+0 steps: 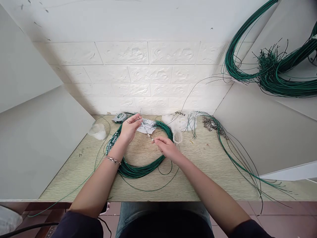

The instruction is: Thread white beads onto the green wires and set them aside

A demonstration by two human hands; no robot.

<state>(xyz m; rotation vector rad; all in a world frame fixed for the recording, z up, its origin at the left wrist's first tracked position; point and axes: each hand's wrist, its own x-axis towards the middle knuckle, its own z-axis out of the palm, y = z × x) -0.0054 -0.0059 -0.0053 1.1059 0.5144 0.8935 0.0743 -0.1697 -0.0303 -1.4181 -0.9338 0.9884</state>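
Note:
A coil of green wire [138, 170] lies on the wooden table [198, 172] in front of me. Above the coil, my left hand [130, 127] pinches a thin strand of wire, with a bracelet on its wrist. My right hand [167, 147] is closed in a pinch on the same thin wire [150, 136], which carries small white beads between the two hands. A white sheet [147, 126] lies just behind the hands.
A clear plastic cup [98, 131] stands at the left, a tape measure [119, 117] behind it. A white plastic bag [177, 122] and small metal bits [210, 123] lie at the back right. Loose green wires [237, 158] trail right. More wire bundles [272, 66] hang at the upper right.

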